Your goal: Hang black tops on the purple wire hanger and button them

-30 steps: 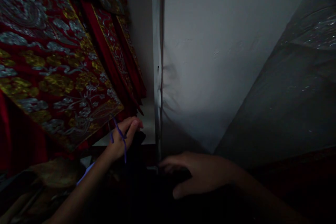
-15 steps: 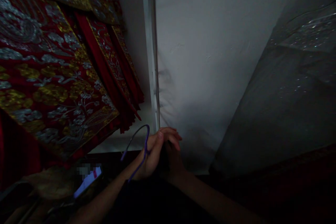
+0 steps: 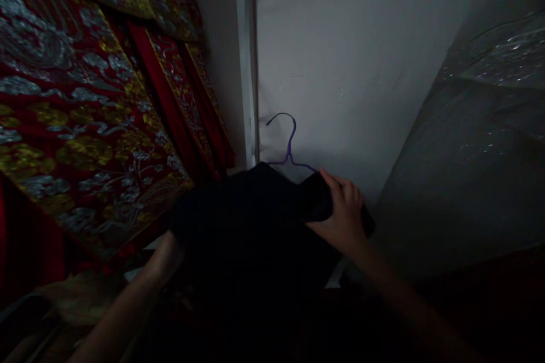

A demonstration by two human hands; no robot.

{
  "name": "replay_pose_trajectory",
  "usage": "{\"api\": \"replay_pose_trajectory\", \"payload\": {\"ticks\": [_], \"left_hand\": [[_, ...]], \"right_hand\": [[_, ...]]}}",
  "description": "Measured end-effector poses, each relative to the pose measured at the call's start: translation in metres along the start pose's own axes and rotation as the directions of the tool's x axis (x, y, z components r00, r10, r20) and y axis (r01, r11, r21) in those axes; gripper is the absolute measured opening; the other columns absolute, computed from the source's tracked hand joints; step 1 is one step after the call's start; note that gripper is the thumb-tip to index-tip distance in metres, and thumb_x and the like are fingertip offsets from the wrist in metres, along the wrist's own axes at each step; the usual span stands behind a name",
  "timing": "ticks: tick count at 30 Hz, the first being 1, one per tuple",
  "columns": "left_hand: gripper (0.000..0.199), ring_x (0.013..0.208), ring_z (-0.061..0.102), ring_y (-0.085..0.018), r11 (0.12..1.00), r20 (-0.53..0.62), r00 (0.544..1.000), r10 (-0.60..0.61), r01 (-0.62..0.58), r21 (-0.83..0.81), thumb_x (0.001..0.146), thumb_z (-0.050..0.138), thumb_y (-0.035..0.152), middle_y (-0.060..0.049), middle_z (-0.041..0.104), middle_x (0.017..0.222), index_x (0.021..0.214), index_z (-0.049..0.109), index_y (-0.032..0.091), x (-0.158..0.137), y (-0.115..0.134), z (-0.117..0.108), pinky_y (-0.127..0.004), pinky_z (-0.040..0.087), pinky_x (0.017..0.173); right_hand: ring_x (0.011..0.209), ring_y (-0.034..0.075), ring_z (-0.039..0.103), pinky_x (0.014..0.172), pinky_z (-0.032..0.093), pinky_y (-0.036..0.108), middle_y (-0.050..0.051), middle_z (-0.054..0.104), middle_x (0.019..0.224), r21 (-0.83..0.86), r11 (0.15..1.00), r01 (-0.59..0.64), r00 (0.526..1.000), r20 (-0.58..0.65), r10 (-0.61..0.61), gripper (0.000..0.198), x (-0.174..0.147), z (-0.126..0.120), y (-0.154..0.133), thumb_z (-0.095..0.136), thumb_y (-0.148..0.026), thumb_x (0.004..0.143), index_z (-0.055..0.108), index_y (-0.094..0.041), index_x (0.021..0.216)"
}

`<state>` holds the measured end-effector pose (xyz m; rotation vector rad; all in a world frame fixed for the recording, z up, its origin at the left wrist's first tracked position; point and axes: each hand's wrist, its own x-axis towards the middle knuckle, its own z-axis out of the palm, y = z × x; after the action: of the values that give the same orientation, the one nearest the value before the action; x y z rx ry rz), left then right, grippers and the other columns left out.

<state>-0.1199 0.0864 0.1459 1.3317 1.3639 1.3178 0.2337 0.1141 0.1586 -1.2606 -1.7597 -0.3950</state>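
Observation:
A black garment [image 3: 247,221] spreads out in front of me, its folds lost in the dark. From its neck opening rises a purple clothes hanger [image 3: 290,147] with its hook pointing up and left, and the hanger's shoulders run into the cloth. My right hand [image 3: 344,212] is closed on the garment beside the hanger's right arm, thumb below and fingers above. At the garment's left edge is my left hand [image 3: 168,255]; its fingers are hidden by the black cloth.
Red embroidered fabric [image 3: 97,125] with gold and silver patterns hangs on the left. A white wall [image 3: 349,57] with a vertical pipe-like strip [image 3: 248,68] stands ahead. Clear plastic sheeting [image 3: 481,142] covers something on the right. Crumpled tan material [image 3: 80,298] lies at lower left.
My hands, together near the strip before, have moved apart to either side of the garment. The hanger, earlier beside my left wrist, now stands upright at the garment's neck.

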Motion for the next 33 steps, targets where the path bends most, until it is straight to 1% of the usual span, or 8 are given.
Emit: {"api": "replay_pose_trajectory", "payload": {"ticks": [5, 9, 16, 20, 23, 28, 30, 33], "left_hand": [[0.088, 0.144, 0.047, -0.039, 0.929, 0.054, 0.984, -0.171, 0.179, -0.323, 0.078, 0.048, 0.088, -0.016, 0.065, 0.141, 0.13, 0.067, 0.021, -0.016, -0.037, -0.007, -0.054, 0.037, 0.121], [0.069, 0.149, 0.041, -0.036, 0.926, -0.095, 0.951, -0.294, 0.26, -0.272, 0.076, 0.075, 0.067, -0.01, 0.061, 0.147, 0.132, 0.064, 0.029, -0.031, -0.058, 0.002, -0.05, 0.037, 0.122], [0.057, 0.141, 0.053, -0.034, 0.895, -0.221, 0.912, -0.347, 0.251, -0.369, 0.076, 0.082, 0.041, -0.008, 0.067, 0.139, 0.129, 0.064, 0.029, -0.059, -0.078, 0.022, -0.048, 0.045, 0.117], [0.028, 0.128, 0.064, -0.034, 0.777, -0.264, 0.824, -0.501, 0.293, -0.558, 0.081, 0.073, 0.03, -0.009, 0.078, 0.112, 0.108, 0.07, 0.02, -0.07, -0.088, 0.031, -0.048, 0.049, 0.111], [0.016, 0.115, 0.071, -0.029, 0.695, -0.295, 0.757, -0.583, 0.276, -0.664, 0.084, 0.067, 0.021, -0.006, 0.079, 0.097, 0.099, 0.07, 0.019, -0.077, -0.089, 0.039, -0.045, 0.052, 0.108], [0.016, 0.101, 0.074, -0.025, 0.656, -0.29, 0.72, -0.631, 0.295, -0.694, 0.082, 0.066, 0.019, -0.004, 0.077, 0.093, 0.097, 0.071, 0.019, -0.094, -0.095, 0.043, -0.042, 0.056, 0.101], [0.02, 0.098, 0.074, -0.027, 0.652, -0.252, 0.741, -0.623, 0.314, -0.69, 0.08, 0.068, 0.022, -0.005, 0.077, 0.093, 0.099, 0.073, 0.017, -0.103, -0.101, 0.043, -0.041, 0.059, 0.094], [0.025, 0.098, 0.073, -0.03, 0.703, -0.241, 0.769, -0.591, 0.345, -0.622, 0.082, 0.071, 0.03, -0.008, 0.076, 0.098, 0.103, 0.074, 0.015, -0.119, -0.107, 0.049, -0.041, 0.061, 0.085]], "right_hand": [[0.117, 0.043, 0.051, 0.097, 0.041, 0.061, 0.017, 0.052, 0.127, -0.076, 0.997, -0.028, 0.999, 0.033, 0.03, 0.1, 0.042, -0.018, -0.012, 0.083, -0.044, 0.067, 0.039, -0.028, 0.155], [0.119, 0.043, 0.051, 0.098, 0.041, 0.061, 0.016, 0.052, 0.129, -0.063, 0.997, 0.051, 0.996, 0.07, -0.047, 0.103, 0.049, -0.022, -0.035, 0.082, -0.043, 0.066, 0.035, -0.031, 0.157], [0.129, 0.044, 0.047, 0.108, 0.036, 0.064, 0.018, 0.047, 0.143, -0.02, 0.997, 0.071, 0.991, 0.116, -0.068, 0.103, 0.015, -0.025, -0.057, 0.082, -0.032, 0.066, 0.035, -0.027, 0.158], [0.144, 0.037, 0.04, 0.119, 0.03, 0.062, 0.013, 0.044, 0.156, 0.239, 0.968, -0.072, 0.997, 0.032, 0.066, 0.07, -0.025, -0.011, -0.066, 0.069, -0.03, 0.084, 0.047, -0.028, 0.15], [0.137, 0.031, 0.053, 0.116, 0.039, 0.056, 0.011, 0.059, 0.145, 0.539, 0.748, -0.386, 0.918, 0.147, 0.368, 0.048, -0.075, 0.015, -0.079, 0.063, -0.038, 0.091, 0.06, -0.026, 0.138], [0.107, 0.033, 0.071, 0.1, 0.052, 0.051, 0.015, 0.077, 0.109, 0.576, 0.173, -0.799, 0.556, 0.595, 0.581, 0.05, -0.151, 0.057, -0.109, 0.068, -0.065, 0.081, 0.078, -0.02, 0.1], [0.096, 0.031, 0.073, 0.092, 0.054, 0.046, 0.014, 0.078, 0.097, 0.566, 0.077, -0.821, 0.508, 0.662, 0.551, 0.055, -0.157, 0.061, -0.117, 0.068, -0.071, 0.078, 0.078, -0.018, 0.092], [0.087, 0.026, 0.071, 0.084, 0.053, 0.038, 0.01, 0.076, 0.087, 0.595, 0.065, -0.801, 0.539, 0.671, 0.509, 0.055, -0.14, 0.057, -0.122, 0.066, -0.072, 0.08, 0.076, -0.019, 0.087]]}}
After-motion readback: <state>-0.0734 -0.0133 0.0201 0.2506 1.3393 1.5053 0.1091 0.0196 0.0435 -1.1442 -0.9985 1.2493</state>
